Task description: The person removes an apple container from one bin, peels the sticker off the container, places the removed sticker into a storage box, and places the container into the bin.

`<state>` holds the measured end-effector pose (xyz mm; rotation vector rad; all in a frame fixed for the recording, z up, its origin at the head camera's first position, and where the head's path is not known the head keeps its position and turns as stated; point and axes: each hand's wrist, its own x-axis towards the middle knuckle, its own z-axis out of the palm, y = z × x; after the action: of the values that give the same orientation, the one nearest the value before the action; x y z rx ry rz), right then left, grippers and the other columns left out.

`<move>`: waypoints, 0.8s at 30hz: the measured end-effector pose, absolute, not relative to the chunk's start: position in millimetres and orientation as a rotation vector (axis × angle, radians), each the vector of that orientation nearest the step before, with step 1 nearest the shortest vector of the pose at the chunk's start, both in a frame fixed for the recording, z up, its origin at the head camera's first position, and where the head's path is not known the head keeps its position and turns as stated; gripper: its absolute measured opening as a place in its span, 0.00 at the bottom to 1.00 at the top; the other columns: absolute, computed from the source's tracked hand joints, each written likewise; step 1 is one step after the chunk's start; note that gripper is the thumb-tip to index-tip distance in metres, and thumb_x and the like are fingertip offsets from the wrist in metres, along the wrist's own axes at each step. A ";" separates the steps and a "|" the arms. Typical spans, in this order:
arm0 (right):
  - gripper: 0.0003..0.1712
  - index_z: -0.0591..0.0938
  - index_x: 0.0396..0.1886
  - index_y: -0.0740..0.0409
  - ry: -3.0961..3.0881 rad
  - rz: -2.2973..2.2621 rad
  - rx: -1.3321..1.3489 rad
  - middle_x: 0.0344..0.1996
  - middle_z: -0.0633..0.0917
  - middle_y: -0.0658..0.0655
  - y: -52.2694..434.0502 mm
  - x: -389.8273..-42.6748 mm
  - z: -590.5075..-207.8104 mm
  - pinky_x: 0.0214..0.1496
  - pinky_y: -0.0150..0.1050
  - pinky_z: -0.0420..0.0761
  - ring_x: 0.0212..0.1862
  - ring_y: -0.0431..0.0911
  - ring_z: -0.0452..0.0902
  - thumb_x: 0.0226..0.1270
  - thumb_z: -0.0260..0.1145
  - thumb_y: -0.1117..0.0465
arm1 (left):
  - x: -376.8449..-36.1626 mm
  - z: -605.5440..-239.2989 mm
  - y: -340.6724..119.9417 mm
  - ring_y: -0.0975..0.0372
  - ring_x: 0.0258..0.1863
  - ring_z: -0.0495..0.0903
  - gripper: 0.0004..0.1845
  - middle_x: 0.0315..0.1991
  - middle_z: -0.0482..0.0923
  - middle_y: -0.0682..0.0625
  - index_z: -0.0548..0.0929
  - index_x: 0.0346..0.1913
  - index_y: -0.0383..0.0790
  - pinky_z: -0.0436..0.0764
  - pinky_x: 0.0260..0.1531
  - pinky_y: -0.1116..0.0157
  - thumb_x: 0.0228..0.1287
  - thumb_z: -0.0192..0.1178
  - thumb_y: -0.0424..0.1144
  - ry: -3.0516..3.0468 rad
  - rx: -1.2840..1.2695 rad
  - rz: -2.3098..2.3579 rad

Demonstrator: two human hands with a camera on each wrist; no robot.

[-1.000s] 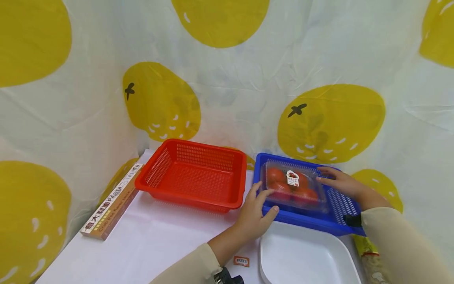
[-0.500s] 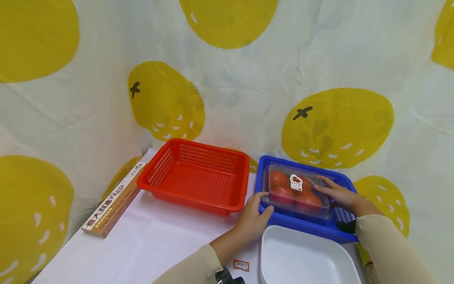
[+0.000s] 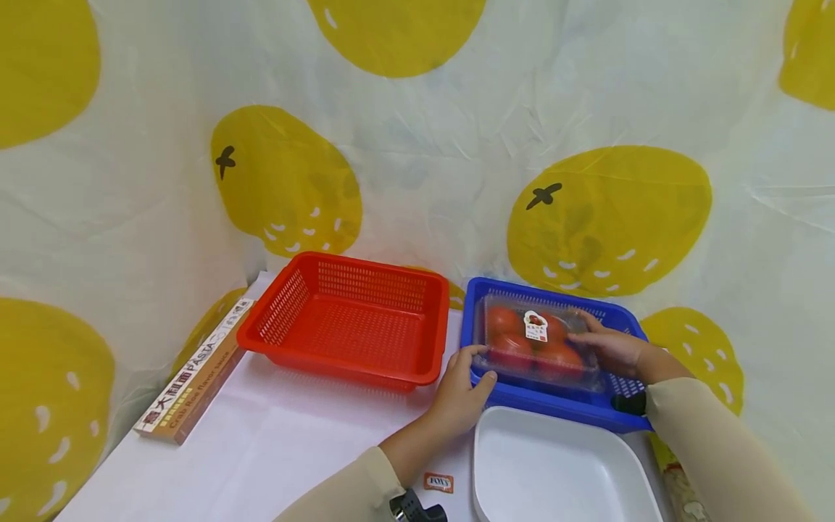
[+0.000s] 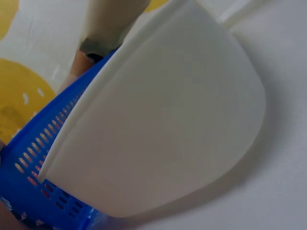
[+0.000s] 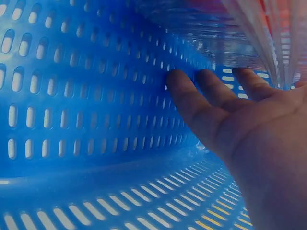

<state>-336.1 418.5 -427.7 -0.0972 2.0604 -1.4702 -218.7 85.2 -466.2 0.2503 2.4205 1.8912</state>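
Observation:
A clear plastic box of red tomatoes [image 3: 531, 348] with a small label on its lid sits low inside the blue slotted basket [image 3: 554, 404]. My left hand [image 3: 475, 366] pinches the box's left end, thumb over the basket's near rim. At the right end my right hand [image 3: 587, 339] lies against the box with straight fingers. The right wrist view shows those fingers [image 5: 192, 96] reaching under the ribbed box [image 5: 230, 43], inside the blue basket [image 5: 86, 105]. In the left wrist view the left hand is hidden; the blue basket [image 4: 29, 167] shows behind a white tray.
An empty red basket [image 3: 417, 373] stands left of the blue one. A white tray [image 3: 554, 471], also [image 4: 168, 120], lies in front of it. A long pasta box [image 3: 192, 380] lies at the table's left edge, a small orange packet [image 3: 438, 482] near my left sleeve. A fruit-print cloth hangs behind.
Both hands have brought the tomato box down from above the blue basket's rim into the basket, and the right hand has drawn in against its right end.

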 end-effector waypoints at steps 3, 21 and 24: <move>0.47 0.32 0.75 0.32 2.049 -1.513 -0.108 0.74 0.39 0.59 418.1 -336.1 -426.1 0.68 0.66 0.52 0.72 0.66 0.42 0.74 0.55 0.52 | -218.2 -464.4 84.5 0.57 0.66 0.65 0.22 0.65 0.62 0.57 0.65 0.64 0.69 0.71 0.60 0.46 0.70 0.55 0.50 2.423 0.255 1.881; 0.39 0.44 0.76 0.38 2.022 -1.694 -0.099 0.66 0.58 0.57 409.7 -324.5 -393.8 0.57 0.53 0.76 0.58 0.53 0.69 0.74 0.54 0.57 | -218.6 -455.5 85.5 0.56 0.66 0.64 0.25 0.66 0.62 0.53 0.66 0.66 0.63 0.68 0.62 0.47 0.69 0.57 0.49 2.402 0.186 1.889; 0.37 0.46 0.76 0.41 2.011 -1.720 -0.124 0.63 0.61 0.55 410.3 -323.3 -390.2 0.56 0.52 0.77 0.57 0.52 0.70 0.74 0.52 0.57 | -217.2 -453.7 86.6 0.53 0.66 0.65 0.26 0.67 0.61 0.51 0.66 0.68 0.59 0.68 0.62 0.47 0.68 0.58 0.49 2.447 0.184 1.890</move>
<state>-323.3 410.3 -390.2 -0.1239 2.0109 -1.7205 -217.2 86.6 -453.7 0.1838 2.4471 1.8896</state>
